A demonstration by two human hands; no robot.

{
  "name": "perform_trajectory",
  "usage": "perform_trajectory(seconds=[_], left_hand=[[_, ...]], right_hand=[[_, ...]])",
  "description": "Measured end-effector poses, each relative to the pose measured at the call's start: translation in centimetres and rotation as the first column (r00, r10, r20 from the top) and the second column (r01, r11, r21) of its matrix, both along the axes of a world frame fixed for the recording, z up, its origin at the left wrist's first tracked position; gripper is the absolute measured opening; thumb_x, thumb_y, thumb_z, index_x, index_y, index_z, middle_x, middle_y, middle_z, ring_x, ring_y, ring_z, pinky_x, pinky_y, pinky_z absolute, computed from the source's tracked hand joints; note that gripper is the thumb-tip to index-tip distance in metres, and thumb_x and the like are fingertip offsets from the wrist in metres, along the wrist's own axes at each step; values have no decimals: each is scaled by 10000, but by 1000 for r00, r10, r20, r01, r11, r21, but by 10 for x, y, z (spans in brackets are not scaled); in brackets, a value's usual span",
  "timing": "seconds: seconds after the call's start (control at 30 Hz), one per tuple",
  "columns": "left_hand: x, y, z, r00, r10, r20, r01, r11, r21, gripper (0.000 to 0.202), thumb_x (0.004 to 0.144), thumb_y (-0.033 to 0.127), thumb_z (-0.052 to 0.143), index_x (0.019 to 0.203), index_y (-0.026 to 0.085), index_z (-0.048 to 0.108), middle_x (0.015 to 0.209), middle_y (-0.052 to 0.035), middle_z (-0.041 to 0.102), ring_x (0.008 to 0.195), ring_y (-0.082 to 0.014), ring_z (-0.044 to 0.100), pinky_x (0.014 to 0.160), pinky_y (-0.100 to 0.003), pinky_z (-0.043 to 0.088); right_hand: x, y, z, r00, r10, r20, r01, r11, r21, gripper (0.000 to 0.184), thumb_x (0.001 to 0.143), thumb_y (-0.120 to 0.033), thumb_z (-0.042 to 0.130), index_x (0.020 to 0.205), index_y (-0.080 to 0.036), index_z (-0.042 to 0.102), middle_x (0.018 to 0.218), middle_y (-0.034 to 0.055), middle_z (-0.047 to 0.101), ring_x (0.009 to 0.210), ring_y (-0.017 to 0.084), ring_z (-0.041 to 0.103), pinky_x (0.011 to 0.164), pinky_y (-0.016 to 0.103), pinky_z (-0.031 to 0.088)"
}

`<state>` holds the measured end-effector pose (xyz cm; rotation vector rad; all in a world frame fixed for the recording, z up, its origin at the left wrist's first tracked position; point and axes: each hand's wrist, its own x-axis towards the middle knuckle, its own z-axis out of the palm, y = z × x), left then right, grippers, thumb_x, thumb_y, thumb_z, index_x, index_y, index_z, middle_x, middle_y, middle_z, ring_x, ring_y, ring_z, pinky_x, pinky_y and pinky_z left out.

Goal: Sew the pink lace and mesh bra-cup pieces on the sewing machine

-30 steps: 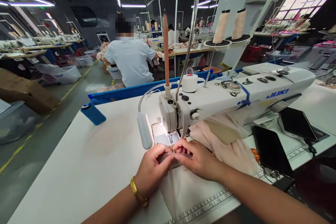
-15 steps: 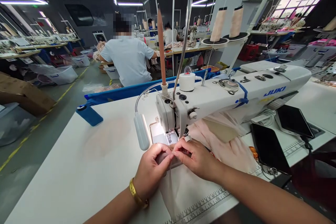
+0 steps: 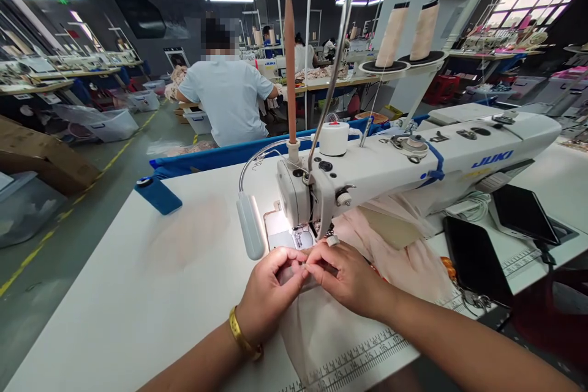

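Note:
Thumb and fingertips of my left hand (image 3: pixel 274 286), with a gold bangle at the wrist, pinch the edge of sheer pale fabric (image 3: pixel 312 321). Right beside them, my right hand (image 3: pixel 345 278), wearing a ring, pinches the same edge, so the fingertips of both hands nearly touch. Both hands are in front of the needle and presser foot (image 3: pixel 301 237) of a white sewing machine (image 3: pixel 376 174). The fabric hangs from the fingers over the table's front part. More pale pink fabric (image 3: pixel 395 257) lies crumpled under the machine arm, right of my right hand.
A lit grey lamp (image 3: pixel 252 226) stands left of the needle. A blue lighter-like block (image 3: pixel 158 195) lies at the table's far left. A black phone (image 3: pixel 476 260) is on the right, near a printed ruler (image 3: pixel 367 358) along the front edge. Ahead, a co-worker (image 3: pixel 225 98) sits facing away.
The view has shifted slightly, so the machine appears a little further right. Both hands keep their pinch on the fabric edge, with only small finger movement.

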<state>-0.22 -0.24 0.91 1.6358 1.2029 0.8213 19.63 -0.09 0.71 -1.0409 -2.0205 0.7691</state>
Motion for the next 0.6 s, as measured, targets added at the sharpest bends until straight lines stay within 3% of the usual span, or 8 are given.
perform_trajectory(seconds=[0.3, 0.4, 0.5, 0.6], left_hand=[[1, 0, 6, 1000, -8, -3, 8, 1000, -10, 258, 887, 415, 660, 777, 194, 584, 657, 32, 563, 571, -126, 491, 548, -240, 423], [0, -6, 20, 998, -53, -26, 54, 998, 38, 267, 882, 409, 662, 745, 194, 583, 703, 12, 582, 641, -139, 504, 581, -241, 433], [-2, -10, 32, 985, -169, 20, 169, 985, -22, 304, 880, 456, 662, 746, 190, 602, 773, -13, 620, 713, -157, 531, 638, -256, 458], [-1, -6, 27, 982, -171, -82, 167, 985, -46, 323, 877, 459, 644, 701, 196, 579, 767, -20, 622, 737, -180, 553, 668, -280, 463]], right_hand=[[0, 0, 1, 999, -25, 42, 26, 1000, -12, 167, 985, -252, 540, 823, -234, 572, 774, -19, 646, 729, 167, 556, 710, 306, 416], [3, -10, 12, 999, -10, 31, 10, 1000, -17, 159, 975, -244, 544, 817, -234, 561, 783, -17, 633, 744, 166, 567, 712, 300, 422], [5, -17, 25, 999, 19, 31, -17, 998, -53, 141, 956, -256, 581, 820, -231, 555, 798, -19, 632, 746, 159, 575, 673, 281, 405], [1, -12, 29, 989, 13, 146, 4, 993, -117, 154, 913, -215, 638, 791, -224, 544, 736, -32, 620, 709, 155, 559, 627, 270, 357]])
